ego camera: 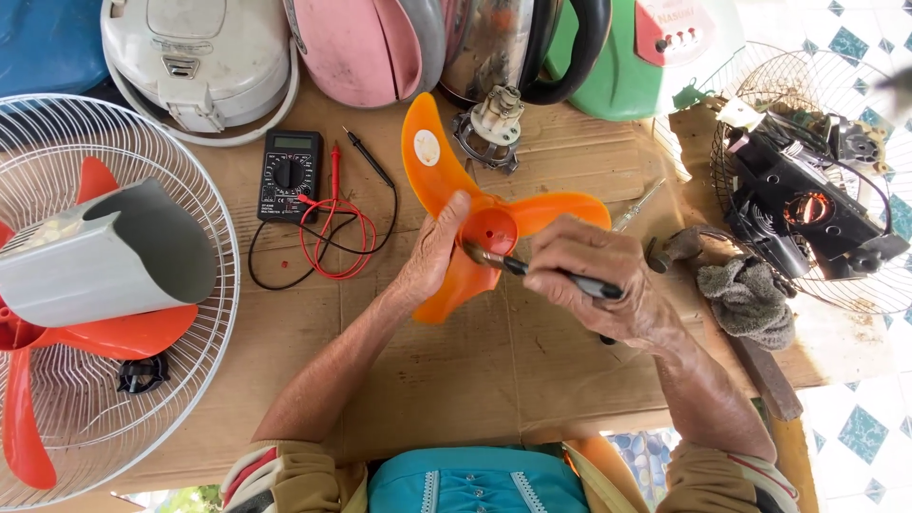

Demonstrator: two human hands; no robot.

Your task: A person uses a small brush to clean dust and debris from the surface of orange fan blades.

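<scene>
Two hands at orange fan blade, brushing its hub.

Blade (475, 223) off its fan, held above cardboard-covered table (532, 361). Left hand (432, 252) curled round hub edge, thumb on rim. Right hand (598, 280) closed on dark-handled brush (532, 271), bristles in hub recess. Judged mid-job: dismantling done, cleaning under way, reassembly left. Motor unit (807, 214) bare on wire grille (836, 180) at right; second grille (114, 285) at left with red blade (95, 332) and grey housing (114, 252). Multimeter (290, 176) idle, leads loose. Rag (750, 299) beside right wrist. Hub grime possibly gone; too small to tell.
</scene>
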